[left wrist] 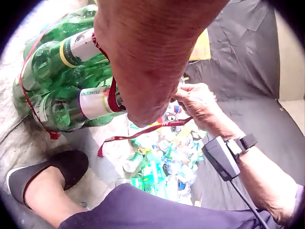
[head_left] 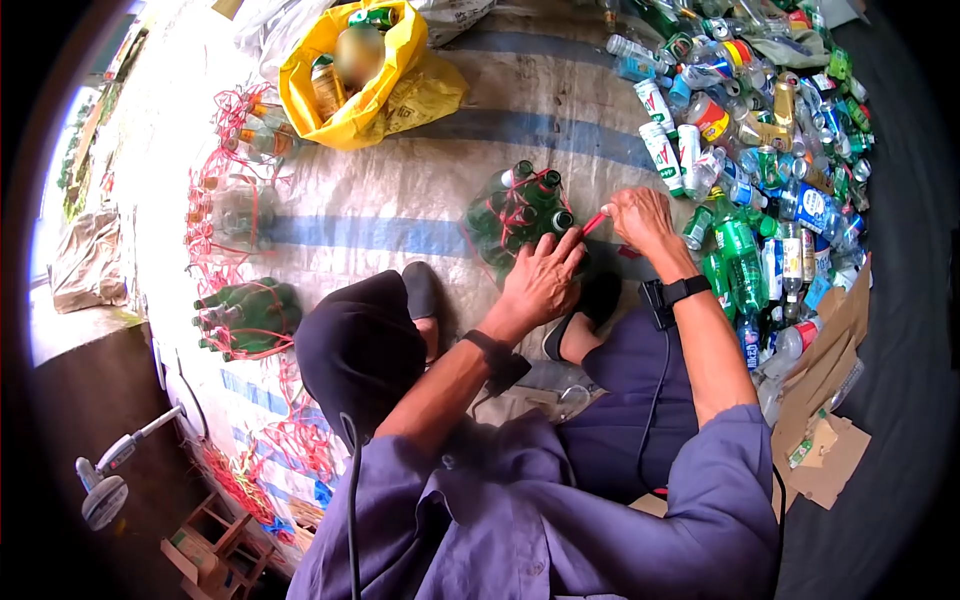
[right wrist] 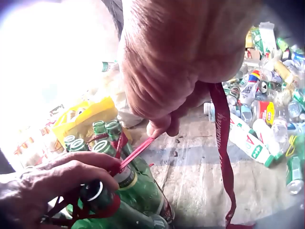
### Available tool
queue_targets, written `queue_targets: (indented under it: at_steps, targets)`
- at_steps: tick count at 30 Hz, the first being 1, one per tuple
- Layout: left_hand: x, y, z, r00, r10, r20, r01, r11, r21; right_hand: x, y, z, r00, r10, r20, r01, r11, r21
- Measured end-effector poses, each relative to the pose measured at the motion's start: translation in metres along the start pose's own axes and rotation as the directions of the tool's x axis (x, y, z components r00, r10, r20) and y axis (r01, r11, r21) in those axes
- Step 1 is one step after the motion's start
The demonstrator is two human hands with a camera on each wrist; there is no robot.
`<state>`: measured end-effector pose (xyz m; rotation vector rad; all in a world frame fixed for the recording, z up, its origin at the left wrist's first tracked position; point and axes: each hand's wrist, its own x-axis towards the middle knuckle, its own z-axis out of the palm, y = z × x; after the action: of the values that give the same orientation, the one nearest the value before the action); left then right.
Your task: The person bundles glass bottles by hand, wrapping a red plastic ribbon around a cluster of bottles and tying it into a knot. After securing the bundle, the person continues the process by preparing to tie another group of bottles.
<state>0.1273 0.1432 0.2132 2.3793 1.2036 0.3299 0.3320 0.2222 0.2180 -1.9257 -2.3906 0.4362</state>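
A bundle of green glass bottles (head_left: 512, 205) stands upright on the sheet between the person's feet, red ribbon wound around it. Over the near bottle tops lies the left hand (head_left: 545, 275), its fingertips pinching the red ribbon (right wrist: 138, 153) beside a bottle neck. To the right of the bundle, the right hand (head_left: 645, 220) pinches that ribbon between thumb and finger and draws it taut. A loose ribbon tail (right wrist: 223, 138) hangs below the right hand. White Tsingtao labels (left wrist: 95, 102) show on the bottles in the left wrist view.
More tied bundles, including green bottles (head_left: 248, 318) and clear bottles (head_left: 240, 215), lie at the left. A yellow bag (head_left: 300, 90) holding cans stands at the back. Plastic bottles and cans (head_left: 770, 140) pile up at the right, near torn cardboard (head_left: 830, 465). Loose red ribbon (head_left: 300, 445) lies lower left.
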Motion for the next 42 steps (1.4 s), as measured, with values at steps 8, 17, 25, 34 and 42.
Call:
queue_targets:
  at_steps: [8, 17, 25, 34, 42]
  targets:
    - [-0.004, -0.006, 0.009, 0.999, 0.005, -0.049, -0.002, 0.999, 0.053, 0.006, -0.039, -0.038, 0.997, -0.034, 0.066, 0.026, 0.992, 0.123]
    - [-0.007, -0.01, 0.011, 0.991, -0.02, -0.132, 0.01, 0.997, -0.079, 0.044, -0.098, -0.025, 0.917, -0.177, 0.357, 0.116, 0.976, 0.186]
    - [-0.006, -0.011, 0.007, 0.988, -0.02, -0.156, 0.009, 0.997, -0.076, 0.068, -0.067, 0.019, 0.979, -0.138, 0.151, 0.129, 0.989, 0.066]
    - [-0.007, -0.013, 0.009, 0.984, -0.048, -0.17, 0.028, 0.993, -0.117, 0.06, -0.05, 0.022, 0.999, -0.024, 0.033, 0.025, 0.999, -0.043]
    - [-0.006, -0.014, 0.008, 0.977, -0.1, -0.188, 0.061, 0.977, -0.202, 0.056, -0.014, 0.03, 0.978, 0.079, 0.193, -0.117, 0.974, 0.194]
